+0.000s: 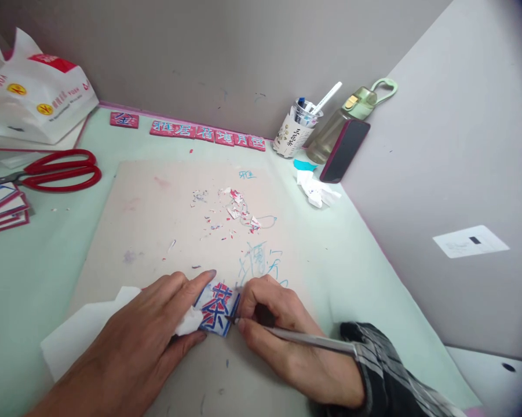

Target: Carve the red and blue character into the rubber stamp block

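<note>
The left hand (152, 324) pinches a blue-and-red character tile (217, 308) and white tissue (91, 318) over the tan board (143, 231) — just beside it, the right hand (287, 362) is closed around a slim metal tool (315, 340), its dark tip at the tile's right edge.

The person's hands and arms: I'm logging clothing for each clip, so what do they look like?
Both hands are bare, with no gloves or rings showing. The right hand comes out of a loose black plaid sleeve with pale grey lines. The left hand shows no sleeve within the frame.
</note>
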The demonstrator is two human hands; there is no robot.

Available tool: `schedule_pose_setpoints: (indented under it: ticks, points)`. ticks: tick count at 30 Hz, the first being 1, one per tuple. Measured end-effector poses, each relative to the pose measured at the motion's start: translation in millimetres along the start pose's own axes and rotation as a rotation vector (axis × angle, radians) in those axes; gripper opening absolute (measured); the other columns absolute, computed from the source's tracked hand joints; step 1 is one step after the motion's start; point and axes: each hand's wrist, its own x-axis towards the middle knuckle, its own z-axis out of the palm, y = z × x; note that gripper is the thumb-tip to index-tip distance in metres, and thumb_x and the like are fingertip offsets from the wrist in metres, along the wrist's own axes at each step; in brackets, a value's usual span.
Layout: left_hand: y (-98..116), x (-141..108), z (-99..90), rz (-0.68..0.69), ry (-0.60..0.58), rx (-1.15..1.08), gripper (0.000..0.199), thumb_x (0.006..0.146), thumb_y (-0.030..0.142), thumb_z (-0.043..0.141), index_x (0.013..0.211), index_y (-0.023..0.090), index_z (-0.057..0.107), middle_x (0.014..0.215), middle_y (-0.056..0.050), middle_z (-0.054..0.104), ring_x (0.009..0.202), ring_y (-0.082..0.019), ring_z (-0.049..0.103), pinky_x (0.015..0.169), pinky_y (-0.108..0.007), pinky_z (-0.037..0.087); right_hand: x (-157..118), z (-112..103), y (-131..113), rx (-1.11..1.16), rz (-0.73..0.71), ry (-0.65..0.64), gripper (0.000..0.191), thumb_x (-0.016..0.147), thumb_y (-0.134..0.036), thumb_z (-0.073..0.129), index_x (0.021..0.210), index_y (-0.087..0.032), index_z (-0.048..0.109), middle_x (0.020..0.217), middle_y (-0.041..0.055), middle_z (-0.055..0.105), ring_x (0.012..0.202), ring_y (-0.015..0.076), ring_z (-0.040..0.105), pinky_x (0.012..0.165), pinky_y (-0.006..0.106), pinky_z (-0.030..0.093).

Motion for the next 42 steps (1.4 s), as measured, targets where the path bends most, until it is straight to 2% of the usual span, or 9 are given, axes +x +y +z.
schedule_pose_setpoints:
  ticks: [4,7,10,12,15,18,25,32,42]
  points:
    - [-0.9,-0.6,1.0,0.047,0.011,-0.004,0.039,0.102,0.032,0.046,0.142,0.031,0.044,0.111,-0.002,0.066,0.097,-0.021,0.069,0.08,-0.028,0.058,-1.6,0.1,-1.7,0.017,0.016,0.006,0.018,0.084,-0.011,0.051,0.073,-0.022,0.041,0.071,-0.005,0.049,0.067,0.0129,0.043,0.074,0.031,0.034]
    - [3.4,1.5,1.0,-0.025,0.006,-0.03,0.035,0.1,0.037,0.051,0.134,0.031,0.046,0.115,-0.004,0.064,0.102,-0.024,0.068,0.083,-0.033,0.059,-1.8,1.5,-1.5,0.033,0.046,0.021,0.016,0.086,-0.013,0.051,0.074,-0.022,0.043,0.072,-0.0042,0.051,0.069,0.0136,0.045,0.072,0.031,0.034]
    - [9.7,4.1,1.8,-0.092,0.057,-0.025,0.032,0.095,0.039,0.055,0.125,0.029,0.049,0.114,-0.006,0.059,0.101,-0.027,0.067,0.082,-0.04,0.06,-1.1,2.6,-1.5,0.033,0.081,0.045,0.016,0.088,-0.017,0.051,0.075,-0.022,0.043,0.071,-0.0034,0.051,0.07,0.0148,0.045,0.07,0.031,0.034]
    - [13.5,5.3,2.5,-0.087,0.083,0.01,0.036,0.089,0.039,0.063,0.12,0.027,0.049,0.113,-0.006,0.058,0.098,-0.028,0.067,0.079,-0.042,0.06,-0.7,2.8,-2.3,0.032,0.106,0.053,0.016,0.089,-0.019,0.051,0.075,-0.022,0.044,0.071,-0.0031,0.05,0.07,0.0154,0.044,0.069,0.031,0.033]
    - [18.2,5.7,2.8,-0.09,0.057,0.062,0.049,0.075,0.036,0.079,0.112,0.026,0.048,0.104,-0.004,0.058,0.089,-0.028,0.067,0.07,-0.041,0.058,-0.7,2.6,-4.2,0.04,0.13,0.055,0.016,0.09,-0.022,0.051,0.075,-0.022,0.044,0.071,-0.0027,0.049,0.071,0.0161,0.044,0.068,0.031,0.033]
    - [22.3,4.9,2.6,-0.113,0.034,0.071,0.059,0.067,0.033,0.087,0.11,0.026,0.047,0.099,-0.002,0.059,0.085,-0.029,0.066,0.069,-0.042,0.056,-1.5,2.7,-6.0,0.037,0.14,0.059,0.017,0.09,-0.024,0.051,0.075,-0.022,0.044,0.07,-0.0026,0.048,0.072,0.0166,0.043,0.068,0.031,0.033]
    - [25.1,0.7,3.7,-0.175,-0.044,0.05,0.038,0.078,0.039,0.08,0.103,0.024,0.055,0.099,-0.004,0.06,0.089,-0.029,0.063,0.075,-0.044,0.051,-4.2,7.1,-7.3,0.03,0.14,0.086,0.016,0.091,-0.025,0.05,0.075,-0.022,0.045,0.071,-0.0023,0.048,0.072,0.017,0.043,0.069,0.032,0.033]
    - [22.5,-0.5,4.4,-0.207,-0.076,0.032,0.037,0.08,0.044,0.077,0.102,0.022,0.058,0.099,-0.006,0.062,0.09,-0.03,0.063,0.075,-0.043,0.051,-5.4,10.0,-4.7,0.039,0.137,0.087,0.015,0.091,-0.026,0.05,0.076,-0.022,0.046,0.073,-0.0008,0.05,0.075,0.018,0.046,0.067,0.032,0.034]
    - [24.0,0.5,5.8,-0.199,-0.055,0.01,0.035,0.078,0.041,0.078,0.101,0.024,0.057,0.098,-0.006,0.062,0.089,-0.032,0.064,0.074,-0.046,0.053,-6.9,8.9,-9.4,0.032,0.09,0.096,0.013,0.09,-0.023,0.05,0.076,-0.022,0.047,0.073,0.0,0.052,0.075,0.0179,0.048,0.066,0.031,0.037]
